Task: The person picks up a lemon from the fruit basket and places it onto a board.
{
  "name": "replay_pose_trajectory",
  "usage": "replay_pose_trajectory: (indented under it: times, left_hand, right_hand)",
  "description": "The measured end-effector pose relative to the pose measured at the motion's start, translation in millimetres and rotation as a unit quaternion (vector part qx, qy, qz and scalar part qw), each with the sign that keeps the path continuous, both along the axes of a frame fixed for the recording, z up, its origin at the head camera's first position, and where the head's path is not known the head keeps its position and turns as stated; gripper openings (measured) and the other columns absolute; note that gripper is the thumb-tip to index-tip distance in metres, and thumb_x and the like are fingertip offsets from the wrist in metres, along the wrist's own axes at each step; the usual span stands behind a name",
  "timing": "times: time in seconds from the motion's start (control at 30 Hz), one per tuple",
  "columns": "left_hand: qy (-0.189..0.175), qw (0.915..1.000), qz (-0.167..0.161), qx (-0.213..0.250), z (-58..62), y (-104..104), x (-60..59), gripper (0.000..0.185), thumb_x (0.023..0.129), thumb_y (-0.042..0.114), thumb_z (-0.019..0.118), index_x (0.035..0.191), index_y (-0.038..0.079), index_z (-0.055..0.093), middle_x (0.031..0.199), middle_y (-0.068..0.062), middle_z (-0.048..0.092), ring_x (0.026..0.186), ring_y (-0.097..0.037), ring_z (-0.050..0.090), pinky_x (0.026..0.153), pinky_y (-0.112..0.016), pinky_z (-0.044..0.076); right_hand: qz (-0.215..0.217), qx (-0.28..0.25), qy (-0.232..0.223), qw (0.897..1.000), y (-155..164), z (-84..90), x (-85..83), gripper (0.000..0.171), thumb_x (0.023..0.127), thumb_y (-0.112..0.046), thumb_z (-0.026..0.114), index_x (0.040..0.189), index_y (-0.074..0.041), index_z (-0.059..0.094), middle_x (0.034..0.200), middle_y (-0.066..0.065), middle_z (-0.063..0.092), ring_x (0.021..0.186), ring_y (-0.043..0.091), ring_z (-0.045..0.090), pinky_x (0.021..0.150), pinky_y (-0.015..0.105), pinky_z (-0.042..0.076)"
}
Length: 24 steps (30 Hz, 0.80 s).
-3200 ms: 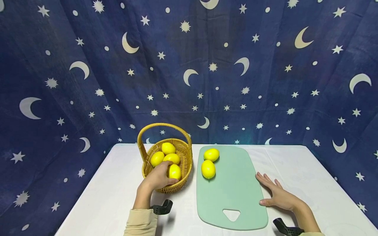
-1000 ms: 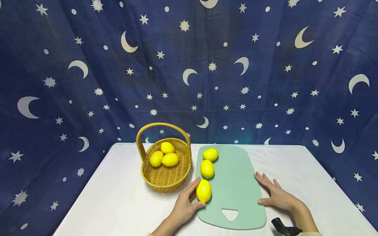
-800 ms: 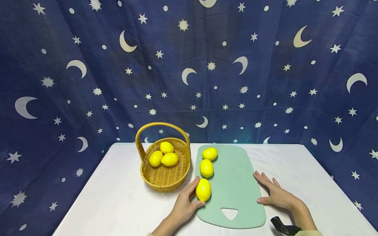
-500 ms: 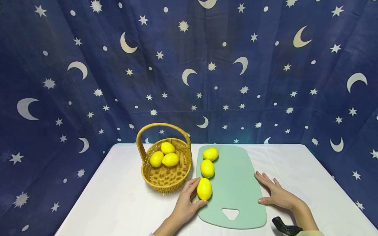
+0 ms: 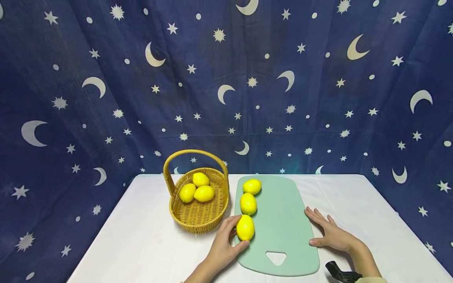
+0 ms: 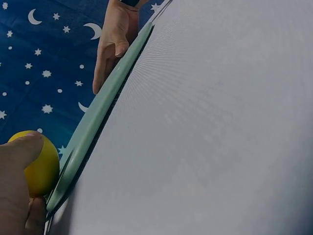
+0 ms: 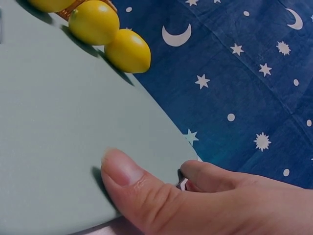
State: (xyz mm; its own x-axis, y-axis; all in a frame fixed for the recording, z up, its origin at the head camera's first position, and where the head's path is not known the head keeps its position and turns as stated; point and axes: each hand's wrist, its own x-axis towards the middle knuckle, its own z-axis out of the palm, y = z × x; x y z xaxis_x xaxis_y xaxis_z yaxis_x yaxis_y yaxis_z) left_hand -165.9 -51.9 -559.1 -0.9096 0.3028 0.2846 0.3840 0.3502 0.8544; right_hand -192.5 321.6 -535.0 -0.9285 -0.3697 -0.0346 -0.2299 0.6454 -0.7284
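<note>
a black wrist mount [image 5: 342, 272] sat at the right wrist, nearest the viewer, beside a bit of pale sleeve [image 5: 371, 280]. just past it, the right hand [image 5: 330, 232] lay with its fingers outstretched and spread, grasping nothing, thumb and fingertips touching the right side of a pale green cutting board [image 5: 283, 224]. the board lay between the two hands, its triangular cutout [image 5: 276, 258] a little nearer than the thumbs. the left hand [image 5: 222, 245] was grasping the nearest lemon [image 5: 245, 227] between thumb and fingers, at the board's left edge. just beyond that hand, a middle lemon [image 5: 248, 204] and a far lemon [image 5: 252, 186] lay on the board along the same edge. ahead and left of the left hand stood a wicker basket [image 5: 198, 212], handle up, three yellow lemons [image 5: 204, 193] grouped toward its far side. under everything spread a white tablecloth [image 5: 141, 232]; farthest from both hands hung a dark blue curtain [image 5: 198, 92] patterned with moons and stars.
</note>
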Motion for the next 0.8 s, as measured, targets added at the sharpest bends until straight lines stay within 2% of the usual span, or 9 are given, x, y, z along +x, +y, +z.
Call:
replay_pose_trajectory:
  times: [0.27, 0.47, 0.8]
  left_hand:
    - [0.002, 1.0, -0.003, -0.009, -1.6, -0.9, -0.7, 0.074, 0.082, 0.036, 0.073, 0.144, 0.016, 0.038, 0.141, -0.002, 0.04, 0.126, -0.021, 0.049, 0.099, -0.027, 0.048]
    - [0.004, 1.0, -0.005, -0.005, 0.9, 0.3, -0.9, 0.076, 0.08, 0.032, 0.075, 0.144, 0.018, 0.037, 0.142, -0.002, 0.039, 0.127, -0.022, 0.048, 0.1, -0.026, 0.047]
    - [-0.015, 0.9999, 0.003, -0.007, 5.1, -0.5, 0.7, 0.074, 0.08, 0.031, 0.075, 0.143, 0.02, 0.038, 0.142, -0.002, 0.04, 0.129, -0.023, 0.047, 0.101, -0.026, 0.047]
  right_hand:
    - [0.0, -0.001, 0.009, 1.0, -0.4, -2.5, -0.7, 0.099, 0.069, -0.038, 0.078, 0.148, -0.005, 0.029, 0.154, 0.027, 0.017, 0.143, 0.041, -0.002, 0.109, 0.065, -0.017]
    - [-0.007, -0.002, 0.0, 1.0, -0.4, 0.9, -1.2, 0.101, 0.067, -0.038, 0.079, 0.148, -0.005, 0.029, 0.155, 0.026, 0.016, 0.143, 0.042, -0.002, 0.109, 0.064, -0.018]
    - [-0.013, 0.008, -0.016, 1.0, -3.0, 3.0, -2.6, 0.103, 0.065, -0.038, 0.08, 0.148, -0.004, 0.029, 0.155, 0.026, 0.015, 0.14, 0.05, 0.0, 0.109, 0.064, -0.018]
